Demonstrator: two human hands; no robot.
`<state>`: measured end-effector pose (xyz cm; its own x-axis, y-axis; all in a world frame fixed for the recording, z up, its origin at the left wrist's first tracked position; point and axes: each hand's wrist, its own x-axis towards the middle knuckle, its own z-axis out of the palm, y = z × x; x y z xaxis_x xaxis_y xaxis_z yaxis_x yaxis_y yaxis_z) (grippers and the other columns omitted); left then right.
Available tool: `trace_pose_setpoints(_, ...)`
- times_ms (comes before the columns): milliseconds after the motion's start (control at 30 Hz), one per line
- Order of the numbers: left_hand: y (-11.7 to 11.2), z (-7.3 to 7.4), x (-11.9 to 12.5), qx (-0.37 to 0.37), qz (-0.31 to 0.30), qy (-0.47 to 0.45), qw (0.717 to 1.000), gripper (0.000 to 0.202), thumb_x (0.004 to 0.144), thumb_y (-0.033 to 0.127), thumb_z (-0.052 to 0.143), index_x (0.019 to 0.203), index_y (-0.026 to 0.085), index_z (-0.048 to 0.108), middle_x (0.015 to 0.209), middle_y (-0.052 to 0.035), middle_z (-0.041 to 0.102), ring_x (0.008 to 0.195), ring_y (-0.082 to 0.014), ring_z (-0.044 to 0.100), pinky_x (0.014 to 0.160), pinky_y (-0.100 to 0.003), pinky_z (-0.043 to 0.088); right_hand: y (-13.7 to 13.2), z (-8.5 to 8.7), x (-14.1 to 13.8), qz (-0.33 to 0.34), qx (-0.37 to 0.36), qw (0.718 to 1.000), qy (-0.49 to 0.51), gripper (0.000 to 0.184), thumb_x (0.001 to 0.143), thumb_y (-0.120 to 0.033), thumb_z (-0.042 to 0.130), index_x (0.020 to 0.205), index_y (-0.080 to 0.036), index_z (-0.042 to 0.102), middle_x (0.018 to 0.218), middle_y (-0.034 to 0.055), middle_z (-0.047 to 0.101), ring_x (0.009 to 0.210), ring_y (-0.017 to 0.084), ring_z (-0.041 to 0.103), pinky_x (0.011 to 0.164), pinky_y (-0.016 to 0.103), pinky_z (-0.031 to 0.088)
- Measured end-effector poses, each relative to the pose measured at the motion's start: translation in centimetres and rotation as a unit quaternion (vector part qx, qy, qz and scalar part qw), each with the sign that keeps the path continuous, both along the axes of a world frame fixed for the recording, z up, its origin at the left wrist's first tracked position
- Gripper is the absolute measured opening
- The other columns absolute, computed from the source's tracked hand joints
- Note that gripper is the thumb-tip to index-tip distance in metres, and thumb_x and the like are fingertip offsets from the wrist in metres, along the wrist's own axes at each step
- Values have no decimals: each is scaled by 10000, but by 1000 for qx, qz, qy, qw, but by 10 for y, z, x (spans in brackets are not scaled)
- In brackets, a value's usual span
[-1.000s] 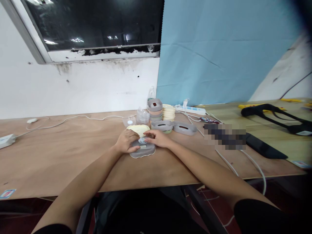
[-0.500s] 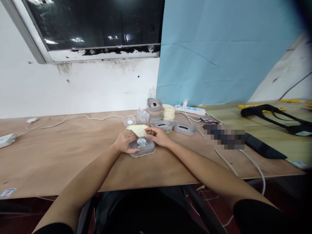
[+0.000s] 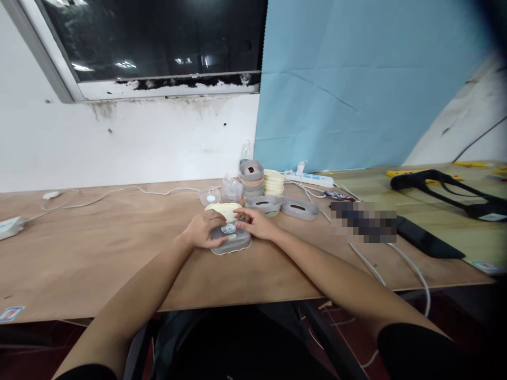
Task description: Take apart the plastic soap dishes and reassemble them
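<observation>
A grey plastic box (image 3: 240,243) lies on the table with a pale scalloped edge showing beneath it. On its face are a round printed sticker (image 3: 228,228) and an oval opening. My left hand (image 3: 204,230) is closed around the box's left side, thumb on the face near the opening. My right hand (image 3: 256,222) rests at the far right corner, fingers stretched and apart, thumb by the sticker's right edge. Just behind the box is a cream-coloured tray (image 3: 225,209), partly hidden by my fingers.
Behind my hands stand a stack of coloured boxes (image 3: 252,171), a stack of cream trays (image 3: 274,184) and clear plastic cups (image 3: 232,187). Grey oval lids (image 3: 300,209) lie to their right. A power strip (image 3: 311,180), white cables and a black phone-like slab (image 3: 430,237) are further right.
My left fingers have shifted slightly over the box. My right thumb has spread lower, beside the sticker. The box stays nearly in place.
</observation>
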<state>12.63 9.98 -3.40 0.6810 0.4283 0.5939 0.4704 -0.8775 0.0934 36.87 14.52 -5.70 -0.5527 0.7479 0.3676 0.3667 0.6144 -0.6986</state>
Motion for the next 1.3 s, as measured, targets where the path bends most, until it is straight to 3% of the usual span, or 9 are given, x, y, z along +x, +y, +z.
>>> trace_pose_setpoints(133, 0, -2, 1, -14, -13, 23, 1000, 453, 777, 461, 600, 1143, 194, 603, 1183, -146, 636, 1093, -281, 597, 927, -433, 482, -1, 1, 0, 1, 8, 1000, -3, 513, 803, -483, 636, 1224, -192, 600, 1043, 67, 674, 621, 102, 519, 617, 256, 449)
trace_pose_setpoints(333, 1, -1, 2, -31, -23, 31, 999, 439, 793, 441, 583, 1143, 177, 609, 1151, -144, 654, 1073, -273, 617, 921, -414, 494, -1, 1, -1, 6, 11, 1000, -1, 495, 803, -467, 638, 1210, -186, 609, 1014, 63, 672, 591, 94, 507, 595, 250, 441)
trace_pose_setpoints(500, 1, 2, -4, -2, 2, 19, 1000, 508, 782, 446, 614, 1200, 160, 577, 1173, -154, 639, 1105, -287, 595, 934, -429, 491, -2, 4, 2, 13, 22, 999, -25, 485, 819, -488, 621, 1198, -186, 625, 1007, 69, 681, 618, 111, 537, 611, 261, 448)
trace_pose_setpoints(733, -5, 10, -3, 20, 38, -33, 999, 416, 815, 438, 601, 1130, 168, 605, 1048, -125, 685, 996, -258, 639, 863, -394, 515, -10, 11, -3, 47, 74, 993, -76, 428, 884, -473, 547, 1193, -189, 632, 1067, 94, 678, 822, 183, 607, 725, 303, 460)
trace_pose_setpoints(967, -14, 16, 10, 4, 25, 27, 999, 381, 842, 480, 563, 1058, 172, 630, 935, -97, 708, 872, -226, 662, 778, -335, 503, -21, 13, -12, 5, 99, 991, -93, 424, 914, -480, 497, 1190, -185, 626, 1124, 106, 668, 932, 210, 623, 785, 316, 458)
trace_pose_setpoints(1133, -11, 16, 3, -30, 89, 65, 993, 410, 833, 544, 550, 1004, 188, 660, 877, -74, 712, 807, -210, 660, 707, -299, 486, -13, 12, -6, 5, 102, 992, -72, 418, 947, -474, 433, 1133, -169, 651, 1063, 105, 678, 886, 192, 625, 784, 311, 456)
trace_pose_setpoints(1300, -6, 14, -10, -70, 130, 43, 988, 478, 779, 603, 601, 1014, 193, 669, 923, -67, 720, 842, -211, 667, 736, -298, 495, 4, 3, 3, -40, 109, 989, -94, 373, 894, -457, 542, 1097, -165, 657, 936, 80, 679, 814, 185, 612, 738, 306, 453)
